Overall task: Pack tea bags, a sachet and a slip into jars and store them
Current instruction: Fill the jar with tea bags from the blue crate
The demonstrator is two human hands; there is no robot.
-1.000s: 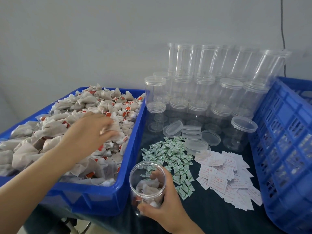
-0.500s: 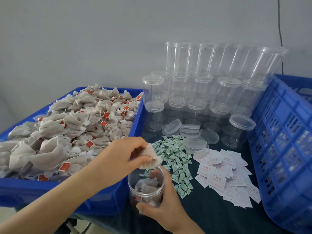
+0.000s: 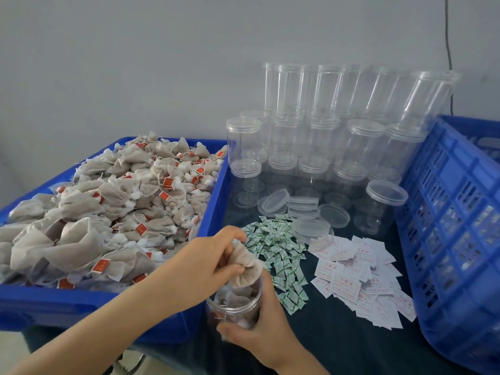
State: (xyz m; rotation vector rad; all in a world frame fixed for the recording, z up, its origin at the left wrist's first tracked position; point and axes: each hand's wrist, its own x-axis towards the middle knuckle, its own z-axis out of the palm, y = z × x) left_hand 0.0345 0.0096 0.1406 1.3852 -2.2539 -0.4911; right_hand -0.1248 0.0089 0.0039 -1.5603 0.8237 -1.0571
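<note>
A person's left hand [image 3: 205, 262] pinches a soft grey-brown mesh tea bag [image 3: 244, 266] directly above the open mouth of a clear plastic jar [image 3: 232, 304], which the right hand [image 3: 259, 330] grips upright beside a blue plastic bin [image 3: 211, 212].

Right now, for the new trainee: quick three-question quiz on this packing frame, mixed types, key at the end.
1. True or false: the left hand pinches a tea bag over the open jar.
2. What grips that jar? A) right hand B) nothing C) a clamp
3. Fill in: the green sachets lie between the tea bag bin and the white ____.

Key: 1 true; 2 A; 3 slips.
</note>
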